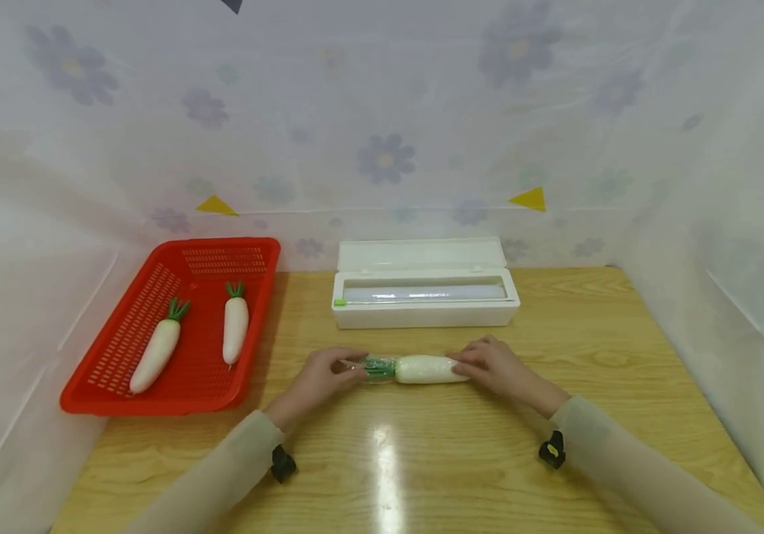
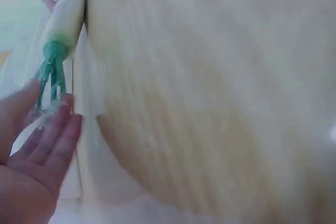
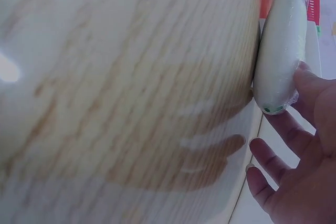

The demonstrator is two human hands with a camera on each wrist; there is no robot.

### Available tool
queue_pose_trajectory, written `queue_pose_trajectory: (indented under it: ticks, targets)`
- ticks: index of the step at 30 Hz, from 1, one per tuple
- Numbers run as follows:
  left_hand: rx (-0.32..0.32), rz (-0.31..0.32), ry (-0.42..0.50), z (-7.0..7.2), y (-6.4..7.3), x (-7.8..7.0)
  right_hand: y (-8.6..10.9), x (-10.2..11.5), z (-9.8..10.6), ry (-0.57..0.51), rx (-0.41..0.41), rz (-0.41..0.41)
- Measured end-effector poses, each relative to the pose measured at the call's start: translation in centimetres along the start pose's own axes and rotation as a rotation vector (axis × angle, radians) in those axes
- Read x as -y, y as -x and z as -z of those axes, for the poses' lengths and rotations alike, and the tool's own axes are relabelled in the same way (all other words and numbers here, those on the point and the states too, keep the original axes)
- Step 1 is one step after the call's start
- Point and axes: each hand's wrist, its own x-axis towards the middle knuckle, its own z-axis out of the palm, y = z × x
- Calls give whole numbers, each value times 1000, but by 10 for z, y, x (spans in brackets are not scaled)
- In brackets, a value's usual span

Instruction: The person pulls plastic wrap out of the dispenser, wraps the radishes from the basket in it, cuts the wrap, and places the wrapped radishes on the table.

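Running this remotely, I've got my left hand and right hand pinching the radish ends, mid-wrap I guess, film probably needs tucking next.

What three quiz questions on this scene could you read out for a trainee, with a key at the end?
1. How many radishes lie in the red basket?
2. True or false: the lid of the white box is closed.
3. Which hand is at the leaves of the wrapped radish?

Key:
1. Two.
2. False; the lid stands raised at the back of the box.
3. The left hand.
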Motion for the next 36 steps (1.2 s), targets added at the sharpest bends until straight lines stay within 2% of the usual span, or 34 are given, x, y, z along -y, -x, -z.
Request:
queue_pose_trajectory:
  ticks: [6, 11, 13, 18, 20, 22, 30, 33, 36]
  targets:
    - [-99, 80, 195, -6, -2, 9, 1, -4, 0, 18, 3, 12]
    - [-96, 128, 278, -8, -3, 12, 1, -5, -2, 10, 14, -5]
    - [-83, 124, 266, -6, -3, 13, 0, -5, -1, 2, 23, -18]
    - [24, 72, 254, 0, -2, 20, 0, -4, 0, -6, 34, -37]
    - [50, 73, 247, 2, -3, 21, 0, -4, 0, -11, 35, -41]
    - [37, 68, 206, 1, -4, 19, -1, -5, 0, -17, 36, -40]
    - [-105, 102, 114, -8, -8, 7, -2, -2, 0, -13, 34, -37]
    - [-96, 79, 64, -8, -7, 5, -2, 0, 2, -11, 33, -37]
    - [-46, 90, 115, -6, -5, 5, -2, 0, 3, -5, 29, -38]
